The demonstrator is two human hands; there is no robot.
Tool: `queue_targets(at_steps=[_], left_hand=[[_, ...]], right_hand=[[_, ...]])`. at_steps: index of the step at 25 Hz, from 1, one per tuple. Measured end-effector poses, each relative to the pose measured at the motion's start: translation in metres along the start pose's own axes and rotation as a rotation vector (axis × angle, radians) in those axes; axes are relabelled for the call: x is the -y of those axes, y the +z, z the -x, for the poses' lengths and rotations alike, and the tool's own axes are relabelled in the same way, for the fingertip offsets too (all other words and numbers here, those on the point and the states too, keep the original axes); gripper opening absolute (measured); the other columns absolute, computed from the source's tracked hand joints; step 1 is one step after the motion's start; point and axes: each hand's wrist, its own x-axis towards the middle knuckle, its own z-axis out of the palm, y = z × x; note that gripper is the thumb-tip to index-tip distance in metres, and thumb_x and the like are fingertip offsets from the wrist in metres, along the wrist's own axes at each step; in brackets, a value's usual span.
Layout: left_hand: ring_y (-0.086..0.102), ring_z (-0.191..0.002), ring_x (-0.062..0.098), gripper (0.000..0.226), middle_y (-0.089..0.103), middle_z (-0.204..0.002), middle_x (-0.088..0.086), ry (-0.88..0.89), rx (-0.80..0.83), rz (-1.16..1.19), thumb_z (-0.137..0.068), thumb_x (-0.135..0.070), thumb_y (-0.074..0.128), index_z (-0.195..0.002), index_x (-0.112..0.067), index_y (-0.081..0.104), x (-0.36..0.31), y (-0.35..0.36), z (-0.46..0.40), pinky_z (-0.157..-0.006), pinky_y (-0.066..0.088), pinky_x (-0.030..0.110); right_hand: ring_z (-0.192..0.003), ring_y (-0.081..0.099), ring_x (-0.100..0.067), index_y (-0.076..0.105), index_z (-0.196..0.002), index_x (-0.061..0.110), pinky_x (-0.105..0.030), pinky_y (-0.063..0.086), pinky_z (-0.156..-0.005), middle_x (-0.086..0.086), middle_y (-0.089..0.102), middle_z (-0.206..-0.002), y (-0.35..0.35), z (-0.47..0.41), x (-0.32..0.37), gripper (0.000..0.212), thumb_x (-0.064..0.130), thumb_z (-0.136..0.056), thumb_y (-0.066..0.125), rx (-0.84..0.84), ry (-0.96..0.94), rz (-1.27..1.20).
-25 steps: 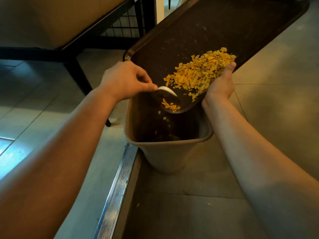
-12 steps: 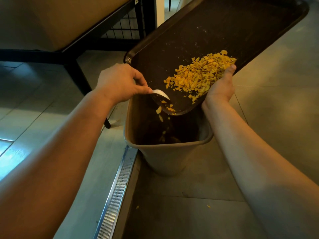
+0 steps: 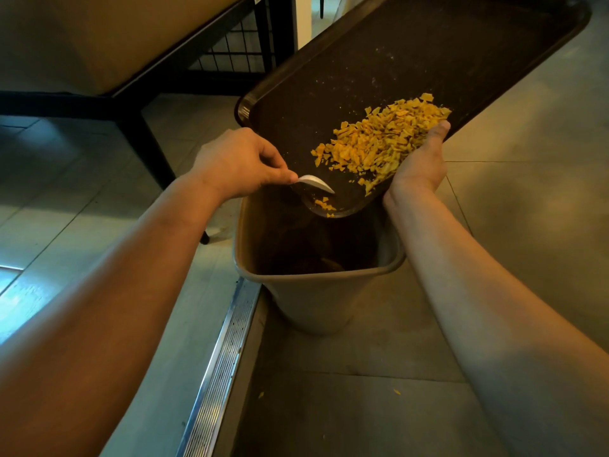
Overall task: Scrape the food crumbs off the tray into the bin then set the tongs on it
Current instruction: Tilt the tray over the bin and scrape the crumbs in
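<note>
Most of the yellow crumbs (image 3: 382, 140) are sitting heaped on the tray (image 3: 412, 61), which is tilting with its low corner right over the bin (image 3: 316, 291). Right hand (image 3: 418, 163) is gripping the tray's edge; left hand (image 3: 244, 163) is pinching the white tongs (image 3: 314, 183) just above the bin. I'd be dragging short strokes toward that corner, keeping it inside the bin's rim. A few bits are lying on the floor (image 3: 362, 407) beside the bin already; room around it looks open.

Grey floor tiles (image 3: 534, 206) are split by a metal threshold strip (image 3: 219, 367), with a black-framed table (image 3: 138, 90) and wire grid panel (image 3: 230, 44) behind.
</note>
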Motion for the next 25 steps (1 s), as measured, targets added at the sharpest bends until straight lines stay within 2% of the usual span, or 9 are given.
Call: queue_targets(at_steps=[3, 6, 10, 12, 14, 16, 19, 22, 25], left_hand=[[0.049, -0.101, 0.006, 0.015, 0.060, -0.098, -0.012, 0.000, 0.084, 0.006, -0.076, -0.046, 0.067, -0.082, -0.032, 0.066, 0.003, 0.001, -0.002, -0.082, 0.039, 0.032], [0.051, -0.098, 0.006, 0.013, 0.060, -0.090, -0.014, 0.010, 0.151, 0.023, -0.074, -0.045, 0.068, -0.077, -0.033, 0.066, 0.002, -0.001, -0.002, -0.083, 0.040, 0.032], [0.051, -0.088, 0.002, 0.012, 0.061, -0.089, -0.011, 0.038, 0.207, 0.056, -0.076, -0.039, 0.069, -0.079, -0.028, 0.068, -0.001, -0.007, 0.002, -0.080, 0.036, 0.028], [0.050, -0.090, 0.001, 0.008, 0.061, -0.090, -0.012, 0.038, 0.194, 0.081, -0.076, -0.037, 0.070, -0.075, -0.030, 0.066, 0.002, -0.013, 0.003, -0.085, 0.034, 0.030], [0.047, -0.101, 0.003, 0.008, 0.059, -0.095, -0.014, 0.028, 0.105, 0.105, -0.076, -0.039, 0.070, -0.073, -0.032, 0.064, 0.006, -0.013, 0.002, -0.089, 0.033, 0.033], [0.042, -0.104, 0.003, 0.010, 0.055, -0.097, -0.017, 0.023, 0.014, 0.040, -0.075, -0.044, 0.068, -0.073, -0.036, 0.062, 0.006, -0.008, 0.002, -0.086, 0.033, 0.033], [0.044, -0.098, 0.003, 0.015, 0.053, -0.094, -0.017, 0.052, -0.007, -0.122, -0.075, -0.051, 0.066, -0.071, -0.039, 0.058, 0.002, -0.002, 0.001, -0.078, 0.036, 0.031], [0.043, -0.093, 0.004, 0.016, 0.050, -0.085, -0.018, 0.042, 0.052, -0.169, -0.076, -0.052, 0.065, -0.078, -0.037, 0.061, -0.004, -0.005, -0.003, -0.074, 0.033, 0.031], [0.047, -0.092, 0.005, 0.020, 0.054, -0.084, -0.017, 0.048, 0.140, -0.114, -0.075, -0.051, 0.066, -0.084, -0.033, 0.066, -0.005, -0.002, -0.005, -0.074, 0.034, 0.031]], right_hand=[[-0.089, 0.067, -0.020, 0.063, -0.090, 0.017, -0.033, 0.057, -0.081, -0.001, 0.069, -0.088, 0.000, 0.001, 0.000, 0.030, 0.041, -0.097, 0.048, 0.003, 0.006, 0.011], [-0.095, 0.068, -0.022, 0.064, -0.091, 0.018, -0.038, 0.055, -0.087, -0.002, 0.070, -0.094, -0.001, 0.000, -0.001, 0.030, 0.043, -0.096, 0.048, 0.004, 0.013, 0.026], [-0.090, 0.067, -0.019, 0.063, -0.090, 0.018, -0.032, 0.056, -0.080, 0.000, 0.068, -0.088, -0.001, 0.004, 0.001, 0.029, 0.042, -0.097, 0.048, 0.010, 0.011, 0.022], [-0.090, 0.067, -0.019, 0.062, -0.088, 0.018, -0.031, 0.056, -0.078, 0.000, 0.068, -0.089, -0.002, 0.004, 0.001, 0.029, 0.042, -0.097, 0.048, 0.000, 0.014, 0.029], [-0.095, 0.067, -0.021, 0.062, -0.087, 0.019, -0.034, 0.055, -0.082, -0.001, 0.068, -0.091, -0.001, 0.003, 0.001, 0.029, 0.042, -0.097, 0.048, -0.011, 0.012, 0.043], [-0.096, 0.067, -0.023, 0.063, -0.085, 0.018, -0.037, 0.055, -0.086, -0.003, 0.069, -0.091, -0.001, 0.003, 0.001, 0.029, 0.041, -0.096, 0.049, -0.010, 0.009, 0.040], [-0.095, 0.067, -0.023, 0.064, -0.090, 0.016, -0.037, 0.055, -0.085, -0.004, 0.070, -0.093, -0.001, 0.002, 0.000, 0.031, 0.042, -0.096, 0.049, -0.006, 0.001, 0.057], [-0.095, 0.067, -0.021, 0.064, -0.094, 0.015, -0.034, 0.055, -0.083, -0.003, 0.070, -0.093, -0.002, 0.002, 0.000, 0.031, 0.041, -0.097, 0.048, -0.005, -0.013, 0.060], [-0.092, 0.067, -0.020, 0.063, -0.092, 0.015, -0.032, 0.055, -0.081, 0.000, 0.068, -0.088, -0.001, 0.003, 0.001, 0.030, 0.040, -0.097, 0.048, 0.003, -0.019, 0.048]])
